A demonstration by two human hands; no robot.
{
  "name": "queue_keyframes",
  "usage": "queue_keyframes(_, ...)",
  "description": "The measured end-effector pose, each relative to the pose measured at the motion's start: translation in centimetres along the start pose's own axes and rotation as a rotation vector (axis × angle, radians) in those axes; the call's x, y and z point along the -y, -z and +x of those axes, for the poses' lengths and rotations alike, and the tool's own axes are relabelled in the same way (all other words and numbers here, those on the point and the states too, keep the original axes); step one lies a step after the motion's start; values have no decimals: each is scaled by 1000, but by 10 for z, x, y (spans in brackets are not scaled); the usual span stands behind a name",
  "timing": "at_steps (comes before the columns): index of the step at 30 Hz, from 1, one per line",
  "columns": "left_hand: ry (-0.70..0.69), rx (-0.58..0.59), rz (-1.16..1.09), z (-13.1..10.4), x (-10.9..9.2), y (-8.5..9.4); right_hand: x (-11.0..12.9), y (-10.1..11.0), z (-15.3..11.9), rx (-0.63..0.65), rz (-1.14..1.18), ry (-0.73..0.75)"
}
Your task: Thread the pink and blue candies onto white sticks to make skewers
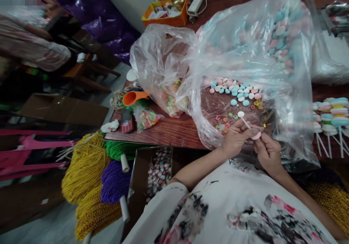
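My left hand [236,135] is closed on a thin white stick [245,122] with a white round candy piece [240,114] at its far end. My right hand [267,149] pinches a pink round piece [255,135] at the stick's near end, where my left fingertips also touch. Both hands are close together over the opening of a large clear plastic bag [199,124]. Beyond them lie loose pink, white and blue pieces [237,90]. Small colored rings [223,126] are scattered in front of my left hand.
A second clear bag [160,62] stands to the left, near an orange scoop [132,98] and a small candy bag [148,118]. Stacked candy sticks [336,115] lie at right. A box [137,178] and rope bundles [87,171] sit below. Another person's arm [38,31] shows upper left.
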State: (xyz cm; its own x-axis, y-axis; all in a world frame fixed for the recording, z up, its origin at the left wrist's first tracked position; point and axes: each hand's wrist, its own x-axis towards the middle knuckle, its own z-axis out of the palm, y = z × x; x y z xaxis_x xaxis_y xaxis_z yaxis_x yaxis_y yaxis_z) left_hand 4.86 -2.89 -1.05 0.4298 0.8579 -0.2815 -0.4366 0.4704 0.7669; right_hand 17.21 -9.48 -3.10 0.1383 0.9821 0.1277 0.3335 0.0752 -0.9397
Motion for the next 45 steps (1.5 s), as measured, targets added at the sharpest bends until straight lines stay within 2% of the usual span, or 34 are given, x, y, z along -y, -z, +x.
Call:
queue_keyframes(3,-89,24,339,14,-15,15,-9,10,7,-52,9,-85)
queue_keyframes(6,-271,1,1016,38,-39,34,-20,23,13,-107,-26,-136)
queue_keyframes(8,-298,58,1453,51,-48,41,-25,29,15,-96,-68,-125)
queue_keyframes(10,-287,131,1693,60,-49,43,-29,30,14,-69,-130,-92)
queue_keyframes(13,-318,147,1673,67,-47,45,-31,30,10,-51,-170,-63)
queue_keyframes(16,-386,52,1393,81,-51,50,-31,30,10,-55,-93,-83)
queue_keyframes(18,-445,-16,1293,97,-55,52,-30,31,12,-56,-46,-96)
queue_keyframes(20,-476,-11,1397,116,-58,51,-29,31,14,-55,-31,-98)
queue_keyframes(23,-428,107,1756,134,-58,47,-29,31,14,-51,-40,-100)
queue_keyframes(25,-420,166,1933,134,-56,44,-31,31,13,-49,-41,-97)
queue_keyframes(27,-453,194,2005,128,-55,45,-34,31,11,-41,-33,-94)
queue_keyframes(31,-454,270,1947,121,-65,54,-37,33,10,-17,-41,-101)
queue_keyframes(37,-472,317,1886,129,-81,69,-35,33,13,-12,-67,-76)
queue_keyframes(45,-502,310,2040,120,-77,51,-33,31,13,-14,-117,-75)
